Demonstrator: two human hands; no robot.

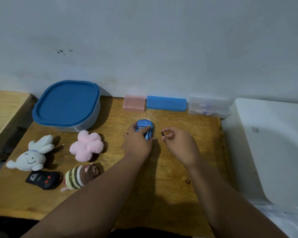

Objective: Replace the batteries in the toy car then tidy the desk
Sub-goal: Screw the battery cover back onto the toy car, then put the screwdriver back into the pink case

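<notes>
Left grip (138, 143) curled over the blue toy car (144, 125), fingers across its top. The car sits on the tabletop (179, 186), mid-back, near end hidden under the hand. Glossy plastic shell. Long axis runs roughly toward the wall, can't tell which end is the nose. Right grip (179, 143) just right of the car, apart from it, thumb and forefinger pinching a small black stubby piece (162, 134), too small to identify. Knotty wood surface. Pink box (134, 103), blue case (166, 103) and clear box (208, 107) in a row along the wall

Head-worn view — down onto desk (187, 121)
</notes>
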